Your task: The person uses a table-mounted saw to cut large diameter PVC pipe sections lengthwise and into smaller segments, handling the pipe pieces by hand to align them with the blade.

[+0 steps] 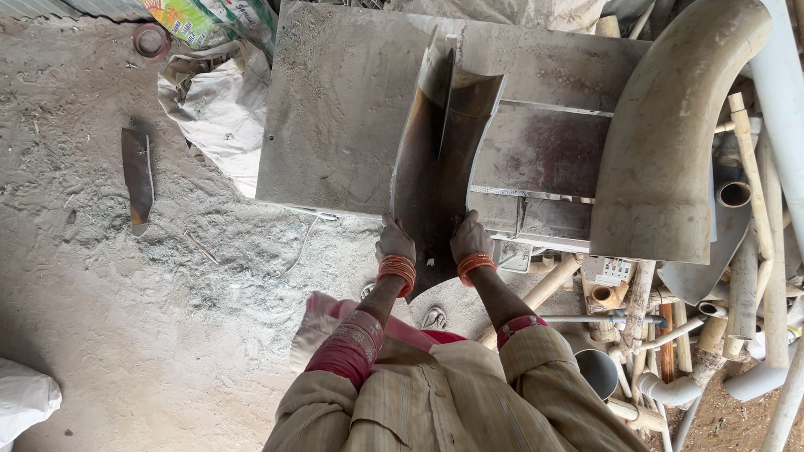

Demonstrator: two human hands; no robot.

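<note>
Head-worn camera looks steeply down, close above.

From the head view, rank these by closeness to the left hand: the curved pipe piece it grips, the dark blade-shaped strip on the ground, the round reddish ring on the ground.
1. Curved pipe piece: gripped by the left hand at its lower edge.
2. Dark blade-shaped strip: lying on the dusty ground, off to the hand's left.
3. Reddish ring: top left corner, beyond the strip.

Soft, even daylight is filling the scene; nothing is casting a hard shadow. The white pipes (pixel 783 109) at far right are glaring slightly. Focus is holding sharp throughout, while straight edges are bowing a little toward the corners.
</note>
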